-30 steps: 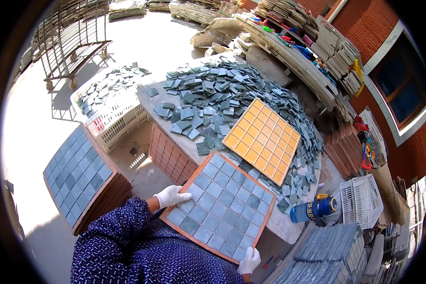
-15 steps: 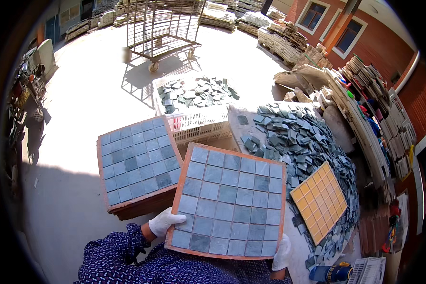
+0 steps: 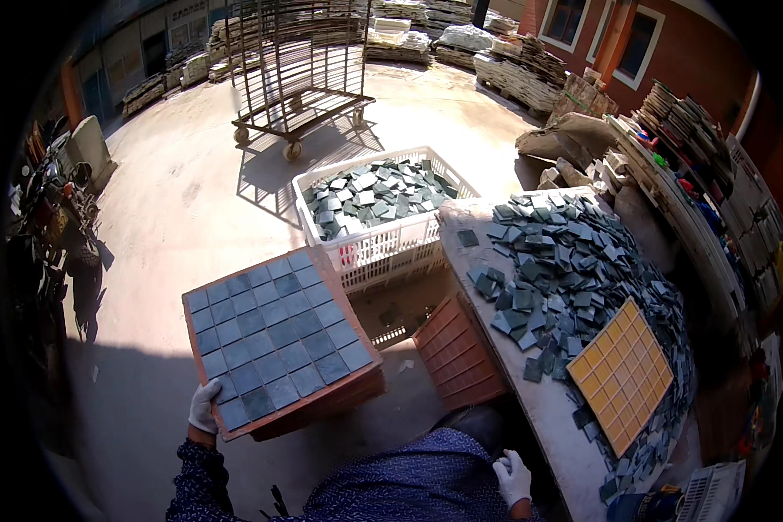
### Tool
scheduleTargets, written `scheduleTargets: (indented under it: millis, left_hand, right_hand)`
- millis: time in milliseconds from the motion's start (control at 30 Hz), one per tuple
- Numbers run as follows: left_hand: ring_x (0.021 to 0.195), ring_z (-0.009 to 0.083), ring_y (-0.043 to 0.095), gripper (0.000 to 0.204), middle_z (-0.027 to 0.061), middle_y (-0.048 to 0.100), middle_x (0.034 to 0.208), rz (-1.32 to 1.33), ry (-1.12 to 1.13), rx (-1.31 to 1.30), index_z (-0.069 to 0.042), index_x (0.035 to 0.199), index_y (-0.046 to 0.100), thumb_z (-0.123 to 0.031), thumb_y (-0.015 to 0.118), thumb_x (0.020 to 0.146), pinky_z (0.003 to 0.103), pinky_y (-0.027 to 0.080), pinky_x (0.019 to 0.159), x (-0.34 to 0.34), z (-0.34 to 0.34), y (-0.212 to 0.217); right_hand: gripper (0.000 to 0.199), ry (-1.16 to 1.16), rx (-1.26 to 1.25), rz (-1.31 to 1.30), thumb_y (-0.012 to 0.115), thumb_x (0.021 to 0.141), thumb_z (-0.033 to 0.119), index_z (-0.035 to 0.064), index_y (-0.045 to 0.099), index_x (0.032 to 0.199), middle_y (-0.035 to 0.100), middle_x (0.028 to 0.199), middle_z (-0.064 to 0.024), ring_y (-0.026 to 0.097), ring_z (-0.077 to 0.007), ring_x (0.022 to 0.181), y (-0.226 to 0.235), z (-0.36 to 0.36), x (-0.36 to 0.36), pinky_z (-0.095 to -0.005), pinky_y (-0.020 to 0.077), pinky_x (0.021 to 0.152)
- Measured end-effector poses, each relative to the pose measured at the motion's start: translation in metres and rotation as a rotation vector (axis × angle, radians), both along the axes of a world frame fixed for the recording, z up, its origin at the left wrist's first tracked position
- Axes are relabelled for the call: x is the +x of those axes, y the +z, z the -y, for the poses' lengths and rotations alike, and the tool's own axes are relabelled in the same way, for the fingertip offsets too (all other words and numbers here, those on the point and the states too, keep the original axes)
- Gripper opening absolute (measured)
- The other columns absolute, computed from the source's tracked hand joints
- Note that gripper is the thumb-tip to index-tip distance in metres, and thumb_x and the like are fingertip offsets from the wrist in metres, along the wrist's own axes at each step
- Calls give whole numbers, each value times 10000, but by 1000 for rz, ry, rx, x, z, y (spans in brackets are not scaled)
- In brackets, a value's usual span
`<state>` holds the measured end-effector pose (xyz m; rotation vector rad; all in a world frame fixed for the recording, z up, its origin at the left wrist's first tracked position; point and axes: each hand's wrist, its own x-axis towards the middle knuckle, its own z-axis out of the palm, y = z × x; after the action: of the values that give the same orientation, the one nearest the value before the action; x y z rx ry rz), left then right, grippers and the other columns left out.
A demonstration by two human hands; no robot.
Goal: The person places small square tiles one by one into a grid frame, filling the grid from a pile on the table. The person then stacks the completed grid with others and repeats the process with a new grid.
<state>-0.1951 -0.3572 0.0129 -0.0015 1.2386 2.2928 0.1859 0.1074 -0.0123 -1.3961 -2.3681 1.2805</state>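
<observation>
At the left, a red-brown tray (image 3: 367, 352) filled with rows of square blue-grey stone tiles (image 3: 270, 335) tops a stack of similar trays. My left hand (image 3: 204, 407), in a white glove, is closed on its near left corner. Low in the view by the table edge, my gloved right hand (image 3: 512, 477) is away from the tray. Its fingers are loosely bent and partly apart, with nothing seen in them. To its right, a yellow gridded tray (image 3: 621, 376), without tiles, rests tilted on a heap of loose tiles (image 3: 565, 270).
The grey table (image 3: 474, 291) holding the heap fills the right side. A red gridded tray (image 3: 461, 352) leans beside its leg. Beyond stands a white plastic crate (image 3: 391, 239) of tiles. Further off are a wheeled metal rack (image 3: 304, 109) and stone stacks (image 3: 522, 74).
The tiled tray held before me in both hands now lies on the left stack. My right hand has let go and dropped back; my left has moved left with the tray.
</observation>
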Motion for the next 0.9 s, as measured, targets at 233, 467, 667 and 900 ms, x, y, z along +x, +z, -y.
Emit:
scheduleTargets:
  millis: [233, 467, 667, 900]
  left_hand:
    - [1023, 231, 604, 525, 96, 590, 1183, -37, -15, -335, -6, 1302, 447, -275, 627, 889, 367, 516, 876, -41, 27, -31]
    - [575, 260, 593, 631, 160, 548, 550, -458, -35, -1631, 40, 694, 614, -546, 502, 901, 387, 445, 559, -68, 17, -17]
    - [579, 334, 608, 606, 198, 565, 601, -679, -110, -1729, 25, 665, 550, -523, 484, 917, 446, 465, 552, -121, -4, 29]
    - [1032, 371, 576, 464, 202, 624, 1072, -1227, -53, -1642, 7, 1076, 590, -422, 519, 916, 425, 446, 918, -181, -166, 12]
  right_hand:
    - [493, 66, 30, 161, 698, 800, 302, 35, 554, 1189, 675, 991, -180, 675, -295, 865, -22, 11, 11, -382, 528, 778]
    - [459, 121, 28, 182, 686, 813, 349, 51, 553, 1136, 661, 978, -187, 657, -337, 841, -30, 17, 19, -419, 517, 755]
    - [433, 10, -41, 53, 689, 817, 268, 22, 575, 1155, 666, 1029, -184, 671, -296, 876, -52, 28, 45, -372, 534, 772]
    - [406, -100, -74, -26, 681, 825, 208, 5, 579, 1162, 675, 1014, -183, 676, -265, 896, -37, 37, 60, -331, 532, 788]
